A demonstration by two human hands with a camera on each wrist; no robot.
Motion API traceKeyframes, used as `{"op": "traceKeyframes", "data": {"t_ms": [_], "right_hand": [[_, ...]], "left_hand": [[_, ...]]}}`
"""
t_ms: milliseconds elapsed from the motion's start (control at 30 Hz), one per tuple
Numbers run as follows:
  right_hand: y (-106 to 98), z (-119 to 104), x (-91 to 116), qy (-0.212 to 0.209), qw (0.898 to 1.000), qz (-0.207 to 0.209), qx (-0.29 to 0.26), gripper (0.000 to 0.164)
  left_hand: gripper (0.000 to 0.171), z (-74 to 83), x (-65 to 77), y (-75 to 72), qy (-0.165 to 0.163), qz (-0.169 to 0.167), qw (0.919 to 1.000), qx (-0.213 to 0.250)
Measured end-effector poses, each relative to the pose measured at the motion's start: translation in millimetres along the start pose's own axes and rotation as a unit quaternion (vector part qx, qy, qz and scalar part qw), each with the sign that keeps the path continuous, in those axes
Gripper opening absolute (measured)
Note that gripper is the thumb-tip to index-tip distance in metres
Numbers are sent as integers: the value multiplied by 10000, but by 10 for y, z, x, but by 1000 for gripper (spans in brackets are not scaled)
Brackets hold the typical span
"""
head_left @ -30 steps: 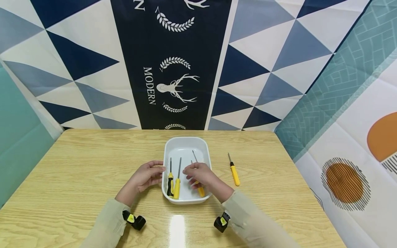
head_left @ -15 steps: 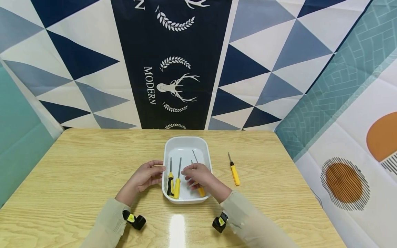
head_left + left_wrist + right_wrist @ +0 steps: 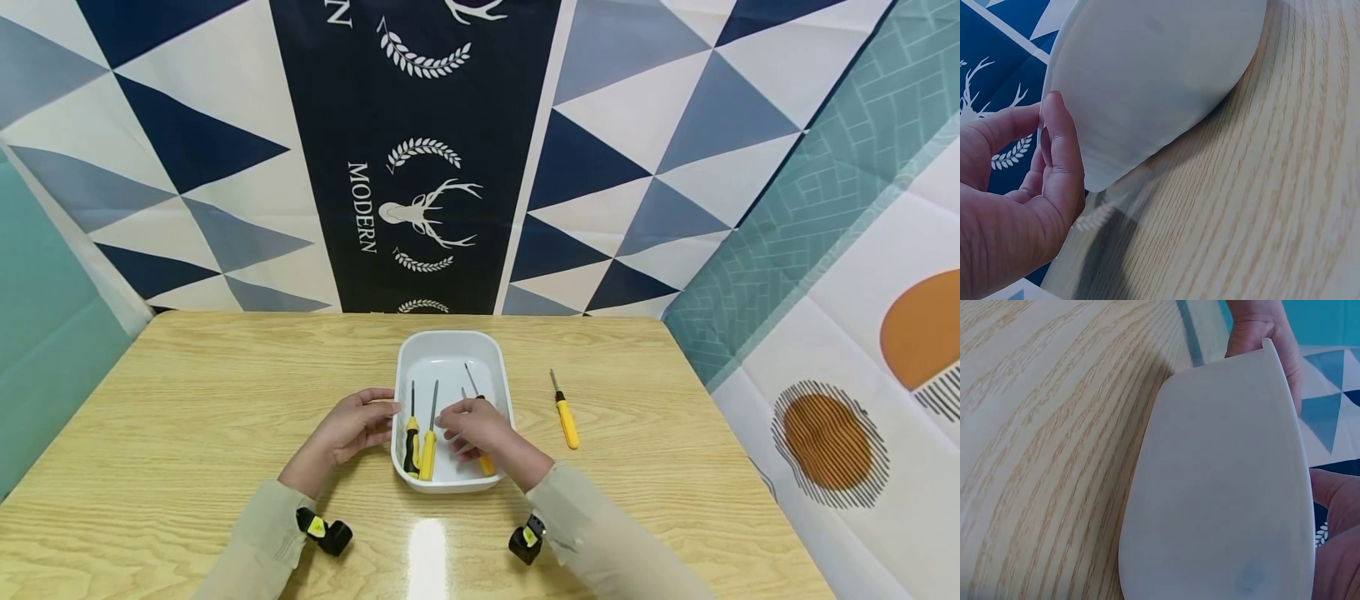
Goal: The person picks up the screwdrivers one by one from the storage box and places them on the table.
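White and round-cornered, the tray (image 3: 442,367) sits toward the far edge of the table (image 3: 225,400), its left rim pinched between the thumb and fingers of the left hand (image 3: 362,429). Over the tray's right side hangs the right hand (image 3: 482,427), loosely bent, no grip visible — it has shifted slightly left, fingertips nearer the yellow screwdriver (image 3: 427,456). That and a black-and-yellow screwdriver (image 3: 412,450) lie by the near left corner; two partly hidden screwdrivers (image 3: 487,465) lie beneath the right hand. A loose screwdriver (image 3: 567,425) lies beyond the tray's right edge. Nothing inside has visibly moved — the work seems little advanced.
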State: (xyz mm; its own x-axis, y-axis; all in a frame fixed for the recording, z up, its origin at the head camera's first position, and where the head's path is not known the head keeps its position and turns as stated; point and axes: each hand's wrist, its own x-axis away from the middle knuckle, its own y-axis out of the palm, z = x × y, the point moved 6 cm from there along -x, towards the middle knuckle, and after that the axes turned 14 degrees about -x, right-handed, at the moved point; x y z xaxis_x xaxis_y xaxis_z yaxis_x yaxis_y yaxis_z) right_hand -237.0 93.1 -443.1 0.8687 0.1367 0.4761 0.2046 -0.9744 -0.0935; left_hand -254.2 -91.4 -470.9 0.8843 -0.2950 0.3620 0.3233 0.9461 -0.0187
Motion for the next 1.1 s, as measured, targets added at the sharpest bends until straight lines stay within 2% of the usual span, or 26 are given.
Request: {"op": "traceKeyframes", "data": {"t_ms": [700,1100], "right_hand": [[54,46,-27,-30,10000,73,-52,33],[92,114,-35,49,9998,119,-138,27]], "left_hand": [[52,-17,-15,-6,23,-36,10000,27],[52,-13,-17,-6,34,-39,10000,1]]}}
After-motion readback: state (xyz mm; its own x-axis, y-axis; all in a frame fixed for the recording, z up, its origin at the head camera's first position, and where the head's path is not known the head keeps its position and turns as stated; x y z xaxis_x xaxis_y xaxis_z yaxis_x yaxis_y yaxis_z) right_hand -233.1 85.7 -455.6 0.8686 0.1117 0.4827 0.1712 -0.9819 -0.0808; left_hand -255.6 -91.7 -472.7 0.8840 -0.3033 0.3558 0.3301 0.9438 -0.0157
